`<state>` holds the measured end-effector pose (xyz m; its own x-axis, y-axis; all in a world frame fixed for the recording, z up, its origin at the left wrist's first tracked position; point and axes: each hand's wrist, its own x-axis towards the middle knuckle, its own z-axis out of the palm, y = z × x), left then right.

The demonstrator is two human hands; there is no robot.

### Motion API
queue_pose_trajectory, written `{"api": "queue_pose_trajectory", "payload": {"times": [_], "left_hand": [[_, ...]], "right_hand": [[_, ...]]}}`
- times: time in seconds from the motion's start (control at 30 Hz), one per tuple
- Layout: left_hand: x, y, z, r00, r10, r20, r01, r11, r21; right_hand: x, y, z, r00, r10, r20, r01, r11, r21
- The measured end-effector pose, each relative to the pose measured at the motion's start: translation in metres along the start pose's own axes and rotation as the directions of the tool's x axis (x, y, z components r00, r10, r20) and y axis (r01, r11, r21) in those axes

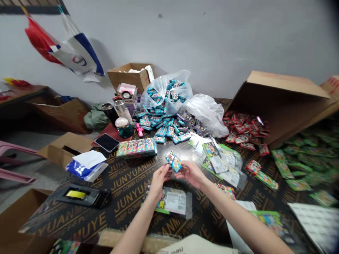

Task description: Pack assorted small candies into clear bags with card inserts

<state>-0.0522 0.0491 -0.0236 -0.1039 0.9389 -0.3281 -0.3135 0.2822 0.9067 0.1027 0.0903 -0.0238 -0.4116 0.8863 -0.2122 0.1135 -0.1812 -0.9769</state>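
My left hand point(160, 180) and my right hand point(191, 173) meet over the middle of the table, both closed on a small blue patterned packet point(173, 161). The fingers pinch its lower edges, and it is held tilted above the surface. Just below the hands lies a flat clear bag with a printed card point(174, 201), partly hidden by my left forearm. Left of the hands sits a wrapped block of colourful packets point(137, 147). A heap of loose blue packets point(164, 125) spreads out beyond them.
An open plastic bag of blue packets point(165, 93) stands at the back. Printed bags point(221, 160) overlap at right, near red packets point(245, 127) and green packets point(304, 158) by a carton point(280, 102). At left are a phone point(107, 142), tumblers point(122, 108) and a black tape dispenser point(84, 195).
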Motion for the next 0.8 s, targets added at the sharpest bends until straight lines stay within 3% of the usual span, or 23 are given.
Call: {"api": "queue_pose_trajectory", "payload": {"times": [0.07, 0.13, 0.2, 0.27, 0.33, 0.4, 0.43, 0.47, 0.53, 0.6, 0.67, 0.8], "left_hand": [[0.000, -0.001, 0.019, 0.995, -0.027, 0.091, 0.027, 1.000, 0.008], [-0.004, -0.005, 0.033, 0.987, -0.062, 0.147, 0.055, 0.997, 0.051], [-0.011, -0.009, 0.042, 0.971, -0.108, 0.212, 0.088, 0.991, 0.101], [-0.020, -0.013, 0.047, 0.949, -0.150, 0.276, 0.110, 0.981, 0.157], [-0.028, -0.015, 0.046, 0.925, -0.185, 0.332, 0.119, 0.971, 0.210], [-0.034, -0.015, 0.037, 0.901, -0.131, 0.414, -0.013, 0.945, 0.327], [-0.036, -0.014, 0.030, 0.879, -0.074, 0.470, -0.154, 0.891, 0.428], [-0.038, -0.014, 0.021, 0.842, -0.020, 0.539, -0.325, 0.779, 0.537], [-0.040, -0.016, 0.001, 0.743, 0.010, 0.670, -0.613, 0.413, 0.674], [-0.043, -0.020, -0.013, 0.691, -0.038, 0.722, -0.713, 0.125, 0.690], [-0.045, -0.025, -0.019, 0.681, -0.035, 0.731, -0.731, 0.009, 0.682], [-0.048, -0.028, -0.014, 0.689, 0.102, 0.717, -0.722, 0.022, 0.691]], "right_hand": [[-0.036, 0.001, -0.006, 0.999, 0.027, 0.025, -0.030, 0.991, 0.130], [-0.063, -0.001, -0.015, 0.990, -0.091, -0.109, 0.087, 0.995, -0.045], [-0.083, -0.003, -0.025, 0.939, -0.300, -0.168, 0.233, 0.914, -0.332], [-0.095, -0.004, -0.032, 0.898, -0.438, -0.051, 0.349, 0.776, -0.526], [-0.104, -0.004, -0.036, 0.876, -0.477, 0.063, 0.413, 0.679, -0.607], [-0.110, 0.001, -0.038, 0.864, -0.503, 0.033, 0.396, 0.637, -0.661], [-0.113, 0.005, -0.040, 0.859, -0.512, -0.018, 0.361, 0.630, -0.688], [-0.116, 0.010, -0.042, 0.855, -0.514, -0.072, 0.316, 0.626, -0.713], [-0.122, 0.021, -0.046, 0.851, -0.506, -0.141, 0.239, 0.612, -0.754], [-0.127, 0.034, -0.050, 0.863, -0.486, -0.140, 0.205, 0.589, -0.782], [-0.131, 0.043, -0.050, 0.871, -0.478, -0.112, 0.210, 0.569, -0.795], [-0.136, 0.048, -0.042, 0.864, -0.501, -0.044, 0.272, 0.539, -0.797]]}}
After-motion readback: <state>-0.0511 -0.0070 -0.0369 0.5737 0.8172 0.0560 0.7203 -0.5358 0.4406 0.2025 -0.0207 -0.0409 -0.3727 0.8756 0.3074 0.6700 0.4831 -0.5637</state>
